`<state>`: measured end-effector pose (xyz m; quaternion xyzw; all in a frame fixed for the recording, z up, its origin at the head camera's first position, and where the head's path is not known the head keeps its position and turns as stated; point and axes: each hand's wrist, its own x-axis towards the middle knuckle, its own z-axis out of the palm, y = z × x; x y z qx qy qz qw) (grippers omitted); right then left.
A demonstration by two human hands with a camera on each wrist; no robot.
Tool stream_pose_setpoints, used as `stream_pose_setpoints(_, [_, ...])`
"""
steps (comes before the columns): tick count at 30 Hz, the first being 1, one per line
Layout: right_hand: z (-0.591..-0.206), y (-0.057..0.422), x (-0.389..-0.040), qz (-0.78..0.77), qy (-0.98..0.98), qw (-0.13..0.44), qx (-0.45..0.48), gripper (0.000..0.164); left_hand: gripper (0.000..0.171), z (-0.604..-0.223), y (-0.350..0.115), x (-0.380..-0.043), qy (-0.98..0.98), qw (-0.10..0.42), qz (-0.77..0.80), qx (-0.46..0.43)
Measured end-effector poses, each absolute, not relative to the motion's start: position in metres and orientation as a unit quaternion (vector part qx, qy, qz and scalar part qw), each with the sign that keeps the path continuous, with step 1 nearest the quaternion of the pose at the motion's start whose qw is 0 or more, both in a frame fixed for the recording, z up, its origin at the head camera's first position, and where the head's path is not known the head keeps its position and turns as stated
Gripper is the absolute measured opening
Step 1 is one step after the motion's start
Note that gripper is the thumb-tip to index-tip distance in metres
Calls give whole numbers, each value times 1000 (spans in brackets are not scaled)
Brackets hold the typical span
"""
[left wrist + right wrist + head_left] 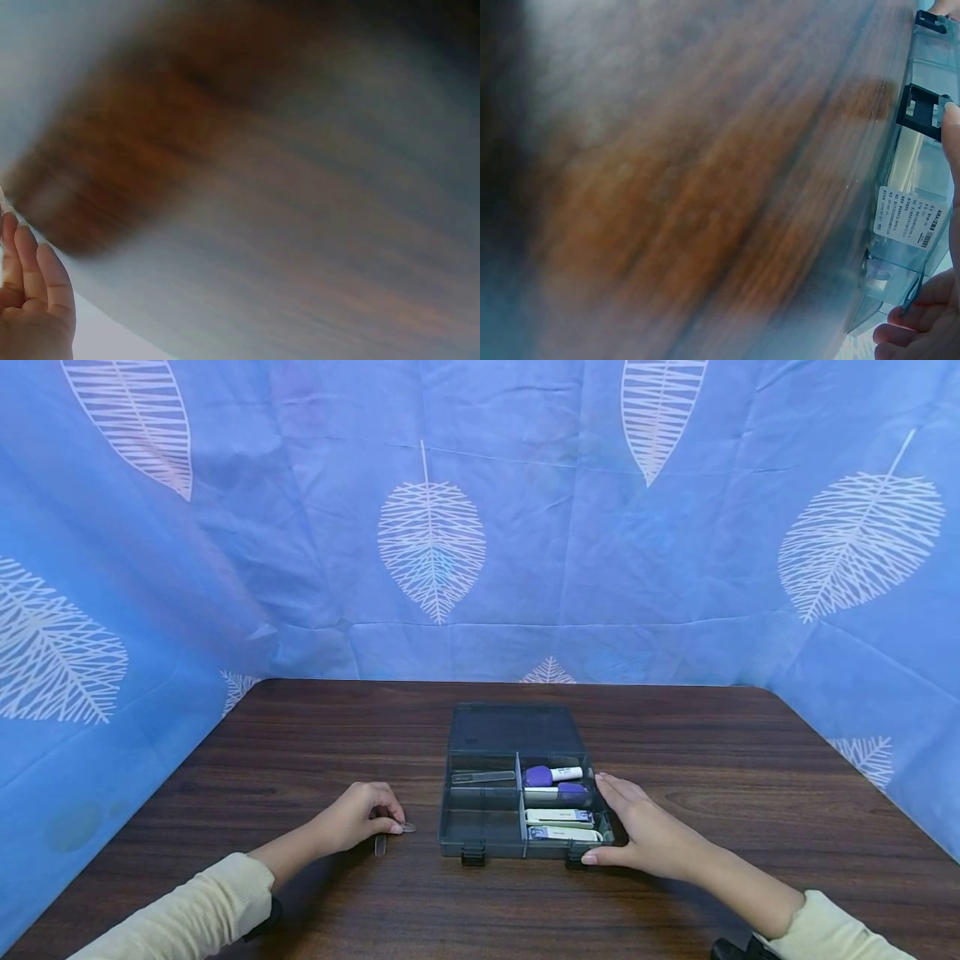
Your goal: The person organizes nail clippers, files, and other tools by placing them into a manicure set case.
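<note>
A dark translucent divided box [480,820] lies on the table with its lid tipped back behind it. My right hand [648,831] grips its right end, thumb by a black front latch [921,111] and fingers along the far side. To the box's left, my left hand [360,817] pinches a small clear plastic piece [408,827] between thumb and fingertips. A second clear piece [380,845] lies on the table below those fingers. In the left wrist view, only part of the left hand [36,292] shows at the edge.
The box's right compartments contain two purple-and-white items [557,793] and two slim white pieces [562,834]. A clear strip [483,777] crosses the left compartment. A printed label [910,217] shows on the box underside. Blue leaf-patterned cloth [525,552] surrounds the wooden table [315,727].
</note>
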<state>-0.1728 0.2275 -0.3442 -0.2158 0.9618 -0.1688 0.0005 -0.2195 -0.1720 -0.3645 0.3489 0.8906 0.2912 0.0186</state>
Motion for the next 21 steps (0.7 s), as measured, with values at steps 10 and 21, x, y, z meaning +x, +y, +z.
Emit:
stream_pose_setpoints(10, [-345, 227, -173, -160, 964, -4, -214, 107, 5, -362, -169, -219, 896, -5, 281, 343])
stream_pose_setpoints(21, [-344, 227, -172, -162, 964, -1, -212, 107, 5, -353, -159, -218, 895, -22, 302, 329])
